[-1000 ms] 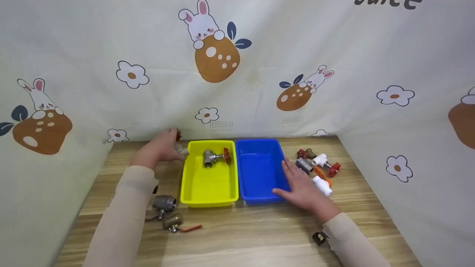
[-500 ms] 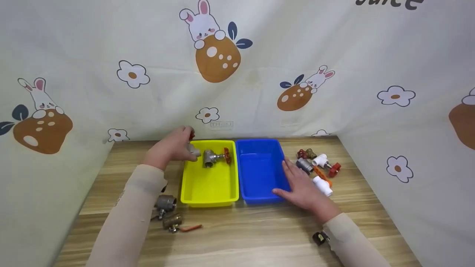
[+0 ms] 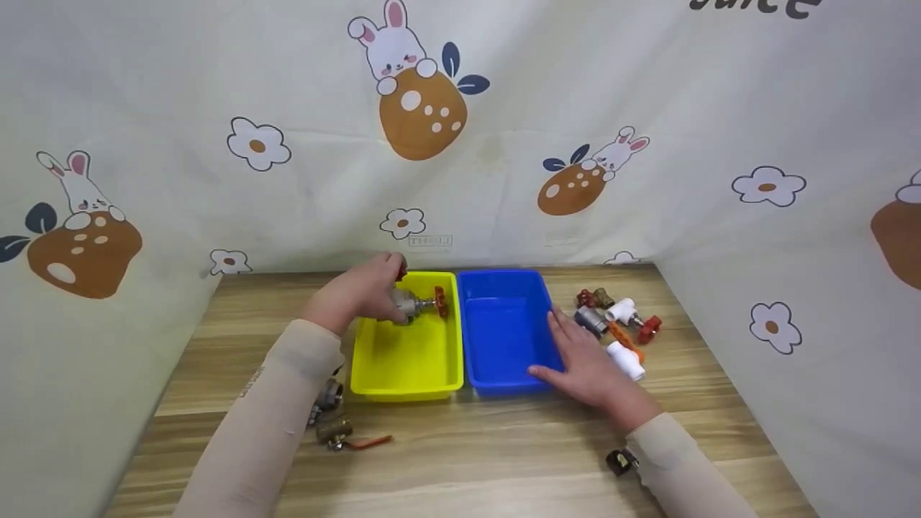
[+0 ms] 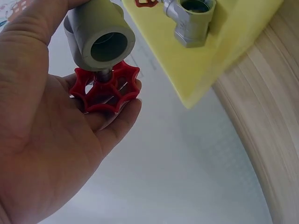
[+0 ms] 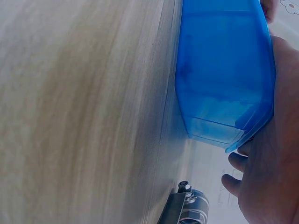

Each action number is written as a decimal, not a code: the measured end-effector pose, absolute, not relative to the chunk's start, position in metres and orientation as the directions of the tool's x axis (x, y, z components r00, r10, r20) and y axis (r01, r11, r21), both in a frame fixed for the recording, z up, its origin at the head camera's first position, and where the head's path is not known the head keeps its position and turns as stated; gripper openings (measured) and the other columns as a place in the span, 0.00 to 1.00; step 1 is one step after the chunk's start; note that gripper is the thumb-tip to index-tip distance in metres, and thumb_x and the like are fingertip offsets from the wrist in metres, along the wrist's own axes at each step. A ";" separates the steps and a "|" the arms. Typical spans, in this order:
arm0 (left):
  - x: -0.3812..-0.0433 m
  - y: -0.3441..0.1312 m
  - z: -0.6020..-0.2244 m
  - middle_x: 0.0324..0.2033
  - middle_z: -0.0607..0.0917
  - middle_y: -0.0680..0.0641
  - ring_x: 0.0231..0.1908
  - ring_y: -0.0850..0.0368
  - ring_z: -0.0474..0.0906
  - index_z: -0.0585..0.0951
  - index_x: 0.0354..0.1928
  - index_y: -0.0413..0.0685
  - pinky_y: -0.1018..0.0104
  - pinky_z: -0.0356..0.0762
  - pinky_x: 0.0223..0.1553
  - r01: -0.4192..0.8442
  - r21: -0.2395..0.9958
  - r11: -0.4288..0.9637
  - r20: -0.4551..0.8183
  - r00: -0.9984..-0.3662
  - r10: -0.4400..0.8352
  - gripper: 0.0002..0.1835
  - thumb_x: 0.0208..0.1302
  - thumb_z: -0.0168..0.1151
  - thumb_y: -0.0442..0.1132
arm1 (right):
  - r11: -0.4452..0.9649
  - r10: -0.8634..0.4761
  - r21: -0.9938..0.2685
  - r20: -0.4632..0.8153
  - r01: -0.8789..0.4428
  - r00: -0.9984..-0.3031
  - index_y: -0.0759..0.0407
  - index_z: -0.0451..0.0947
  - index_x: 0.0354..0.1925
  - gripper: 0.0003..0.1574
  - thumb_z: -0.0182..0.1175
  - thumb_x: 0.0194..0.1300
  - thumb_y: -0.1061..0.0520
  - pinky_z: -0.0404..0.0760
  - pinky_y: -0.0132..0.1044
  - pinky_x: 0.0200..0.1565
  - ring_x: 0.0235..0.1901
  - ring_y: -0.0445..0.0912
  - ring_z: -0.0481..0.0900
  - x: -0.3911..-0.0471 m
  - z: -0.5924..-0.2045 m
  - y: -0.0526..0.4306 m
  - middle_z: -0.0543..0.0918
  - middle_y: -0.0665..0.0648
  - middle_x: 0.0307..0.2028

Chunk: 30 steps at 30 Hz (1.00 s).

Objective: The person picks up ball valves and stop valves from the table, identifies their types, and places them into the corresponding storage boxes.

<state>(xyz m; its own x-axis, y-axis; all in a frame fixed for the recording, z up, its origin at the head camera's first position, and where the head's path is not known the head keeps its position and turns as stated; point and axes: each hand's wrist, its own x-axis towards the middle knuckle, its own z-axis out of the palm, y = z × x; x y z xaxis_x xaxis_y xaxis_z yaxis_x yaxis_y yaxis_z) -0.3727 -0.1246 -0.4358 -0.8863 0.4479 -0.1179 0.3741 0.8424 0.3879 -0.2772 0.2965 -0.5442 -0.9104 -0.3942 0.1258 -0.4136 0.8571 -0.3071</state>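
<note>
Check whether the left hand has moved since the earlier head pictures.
Yes, rightward: the left hand has gone from beside the yellow tray to over it.

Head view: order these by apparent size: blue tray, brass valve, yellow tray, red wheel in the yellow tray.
1. Yellow tray and blue tray: too alike to rank, each partly covered.
2. Brass valve, lever included.
3. Red wheel.
</note>
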 end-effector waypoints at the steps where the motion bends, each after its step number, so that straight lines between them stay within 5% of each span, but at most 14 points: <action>1: -0.372 -0.122 -0.435 0.60 0.78 0.44 0.54 0.45 0.78 0.71 0.70 0.48 0.49 0.82 0.66 0.375 0.384 0.843 -0.120 -0.885 0.449 0.46 0.53 0.89 0.47 | 0.856 -0.396 -0.307 0.129 -0.416 -0.909 0.66 0.48 0.88 0.71 0.60 0.74 0.21 0.59 0.71 0.79 0.84 0.69 0.54 -0.277 -0.545 0.296 0.49 0.65 0.89; 30: -0.360 -0.075 -0.433 0.63 0.77 0.43 0.58 0.47 0.77 0.69 0.76 0.44 0.51 0.79 0.70 0.498 0.307 0.811 -0.158 -0.814 0.560 0.54 0.53 0.89 0.51 | 0.850 -0.402 -0.312 0.134 -0.424 -0.906 0.67 0.48 0.88 0.71 0.59 0.74 0.20 0.59 0.73 0.78 0.84 0.69 0.54 -0.277 -0.544 0.296 0.49 0.66 0.89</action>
